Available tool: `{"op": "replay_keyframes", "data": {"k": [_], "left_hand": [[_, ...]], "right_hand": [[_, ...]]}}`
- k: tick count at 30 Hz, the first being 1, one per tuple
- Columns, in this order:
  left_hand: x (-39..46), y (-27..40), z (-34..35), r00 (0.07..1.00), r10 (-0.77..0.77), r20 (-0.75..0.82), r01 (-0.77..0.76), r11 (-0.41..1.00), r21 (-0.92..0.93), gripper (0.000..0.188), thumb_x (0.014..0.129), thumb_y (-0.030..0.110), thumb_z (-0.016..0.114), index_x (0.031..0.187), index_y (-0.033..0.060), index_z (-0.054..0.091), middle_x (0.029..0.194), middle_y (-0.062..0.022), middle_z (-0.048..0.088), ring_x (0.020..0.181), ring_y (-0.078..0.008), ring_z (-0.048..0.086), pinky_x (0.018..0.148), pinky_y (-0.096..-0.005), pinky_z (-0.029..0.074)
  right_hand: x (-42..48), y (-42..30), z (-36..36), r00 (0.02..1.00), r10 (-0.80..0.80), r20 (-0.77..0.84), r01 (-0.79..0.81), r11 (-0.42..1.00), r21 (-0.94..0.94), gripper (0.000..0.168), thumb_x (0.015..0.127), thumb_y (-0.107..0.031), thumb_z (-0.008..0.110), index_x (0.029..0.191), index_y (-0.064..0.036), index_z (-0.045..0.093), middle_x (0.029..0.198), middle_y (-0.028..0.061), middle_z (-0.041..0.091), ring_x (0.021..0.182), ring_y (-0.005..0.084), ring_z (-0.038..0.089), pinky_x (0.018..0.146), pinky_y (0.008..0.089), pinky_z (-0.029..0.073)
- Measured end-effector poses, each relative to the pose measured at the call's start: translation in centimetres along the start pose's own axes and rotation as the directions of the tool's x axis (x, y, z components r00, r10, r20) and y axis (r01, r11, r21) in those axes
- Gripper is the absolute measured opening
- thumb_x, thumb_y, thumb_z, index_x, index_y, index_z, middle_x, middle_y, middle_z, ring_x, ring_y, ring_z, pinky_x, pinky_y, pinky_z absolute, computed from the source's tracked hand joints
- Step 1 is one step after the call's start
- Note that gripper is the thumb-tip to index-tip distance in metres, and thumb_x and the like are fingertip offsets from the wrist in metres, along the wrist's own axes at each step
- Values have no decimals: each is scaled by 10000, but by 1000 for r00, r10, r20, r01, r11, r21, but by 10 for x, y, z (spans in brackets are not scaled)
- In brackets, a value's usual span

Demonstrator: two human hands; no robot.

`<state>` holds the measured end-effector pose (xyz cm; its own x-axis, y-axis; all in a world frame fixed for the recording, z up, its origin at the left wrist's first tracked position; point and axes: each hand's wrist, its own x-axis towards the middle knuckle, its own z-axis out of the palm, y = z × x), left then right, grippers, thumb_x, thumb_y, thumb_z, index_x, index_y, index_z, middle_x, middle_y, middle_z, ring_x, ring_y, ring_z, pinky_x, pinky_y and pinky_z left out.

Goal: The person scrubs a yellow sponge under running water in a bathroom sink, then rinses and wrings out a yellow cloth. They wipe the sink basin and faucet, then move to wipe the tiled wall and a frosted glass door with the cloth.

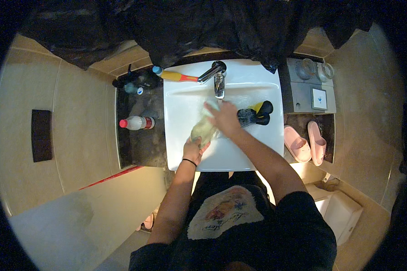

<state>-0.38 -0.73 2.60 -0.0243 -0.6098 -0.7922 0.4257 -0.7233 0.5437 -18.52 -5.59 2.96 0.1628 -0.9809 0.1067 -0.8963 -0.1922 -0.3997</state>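
Note:
My left hand (196,149) grips the lower end of a pale yellowish, elongated item (203,130) over the white washbasin (181,149). What that item is cannot be made out, because it is blurred. A dark band circles my left wrist. Just below the spout of the chrome faucet (219,84), my right hand (226,117) is at the item's upper end, fingers spread and smeared by motion. Thin water seems to run from the spout behind it. Right beside this hand, a black and yellow object (257,113) lies in the basin, its wet dark part partly hidden.
A yellow and red tool-like item (178,76) with a blue end rests on the basin's back ledge. On the left counter lies a red-capped plastic bottle (139,123). Glass jars (305,68) stand on a grey box (298,89) at right, near pink slippers (297,145).

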Motion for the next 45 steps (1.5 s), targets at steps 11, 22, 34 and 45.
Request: {"op": "replay_keyframes", "data": {"k": [11, 22, 34, 45], "left_hand": [[2, -1, -4, 999, -20, 40, 21, 1000, -19, 331, 958, -22, 412, 1286, -60, 386, 1239, -233, 527, 1067, -361, 601, 908, -445, 561], [0, -1, 3, 997, 17, 78, -28, 989, 145, 374, 932, -31, 455, 1297, -52, 374, 1238, -223, 526, 1065, -353, 602, 883, -420, 574], [-7, 16, 13, 849, 425, 315, -434, 220, 874, 245, 799, 153, 732, 981, -1, 674, 1031, -169, 665, 954, -299, 640, 744, -377, 526], [-3, 12, 17, 738, 645, 198, -517, 351, 781, 296, 973, 258, 509, 1064, -8, 600, 931, -166, 653, 844, -283, 625, 778, -370, 487]], "right_hand": [[-17, 22, 18, 999, -30, -18, 30, 1000, -1, 611, 798, -372, 679, 1374, -337, 478, 1181, 147, 500, 1083, 347, 472, 885, 487, 394], [-51, -28, 19, 991, -131, 13, 126, 974, 186, 566, 832, -401, 650, 1370, -328, 491, 1245, 179, 499, 1136, 352, 455, 933, 502, 357], [-17, 41, 21, 970, 241, 27, -233, 896, 379, 536, 840, -402, 649, 1320, -189, 540, 1107, 226, 560, 1042, 398, 526, 895, 494, 423], [-16, 50, 18, 941, 337, 25, -280, 735, 617, 594, 908, -408, 583, 1385, -84, 442, 1227, 285, 538, 1127, 436, 511, 986, 459, 403]]}}
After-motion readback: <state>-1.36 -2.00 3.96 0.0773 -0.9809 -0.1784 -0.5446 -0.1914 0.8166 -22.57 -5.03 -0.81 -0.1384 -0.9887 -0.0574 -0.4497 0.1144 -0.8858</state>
